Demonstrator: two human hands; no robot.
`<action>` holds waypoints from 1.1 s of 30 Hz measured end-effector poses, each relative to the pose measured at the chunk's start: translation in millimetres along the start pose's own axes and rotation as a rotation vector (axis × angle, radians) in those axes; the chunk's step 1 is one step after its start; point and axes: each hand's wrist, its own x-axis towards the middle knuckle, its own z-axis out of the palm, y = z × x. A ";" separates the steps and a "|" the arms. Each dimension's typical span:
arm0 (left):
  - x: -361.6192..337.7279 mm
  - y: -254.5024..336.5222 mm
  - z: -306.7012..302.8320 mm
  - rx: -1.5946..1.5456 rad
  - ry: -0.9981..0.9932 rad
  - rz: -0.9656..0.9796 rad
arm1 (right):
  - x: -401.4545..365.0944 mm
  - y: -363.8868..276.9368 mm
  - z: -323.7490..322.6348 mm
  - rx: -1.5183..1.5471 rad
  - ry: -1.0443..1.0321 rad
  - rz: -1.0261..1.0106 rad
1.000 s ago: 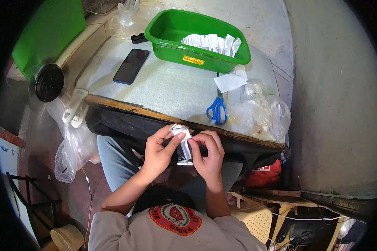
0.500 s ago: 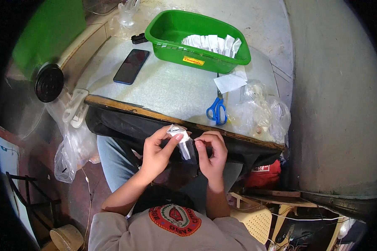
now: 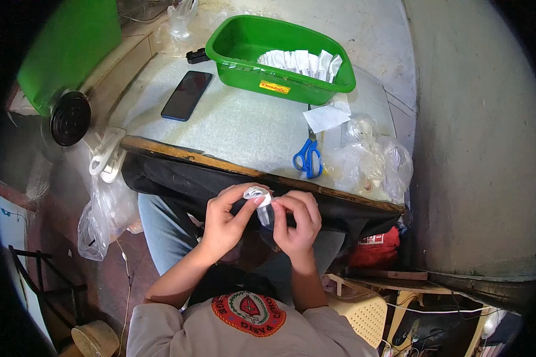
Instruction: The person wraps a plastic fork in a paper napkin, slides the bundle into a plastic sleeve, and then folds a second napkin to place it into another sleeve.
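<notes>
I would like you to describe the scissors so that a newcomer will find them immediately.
On the table, find the green basin. From its right end, come toward the wooden front edge, stopping left of the clear plastic bags. There lie the scissors, whose blue handle loops set them apart from the bags and white paper nearby.
</notes>
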 end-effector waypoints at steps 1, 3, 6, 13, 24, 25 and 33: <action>-0.6 -0.2 -0.3 0.013 -0.005 0.011 | 0.0 2.0 -0.7 -0.001 -0.009 0.031; -1.5 0.2 0.6 -0.020 0.002 -0.019 | -0.9 4.1 -2.8 0.099 -0.012 0.122; -1.5 1.9 1.7 -0.072 0.014 -0.050 | 4.4 -6.8 -8.9 0.224 -0.024 0.262; -2.0 -6.9 3.0 -0.203 0.033 -0.129 | 3.5 1.5 -12.0 0.084 -0.124 0.117; -1.6 -7.3 3.4 -0.139 0.008 -0.110 | 8.9 2.0 -9.7 0.119 -0.128 0.117; -1.7 -8.1 3.2 -0.131 -0.001 -0.114 | 11.8 1.4 -12.6 0.089 -0.148 0.072; -0.6 -4.1 6.9 -0.115 0.010 -0.097 | 15.1 -1.1 -14.3 0.099 -0.075 0.059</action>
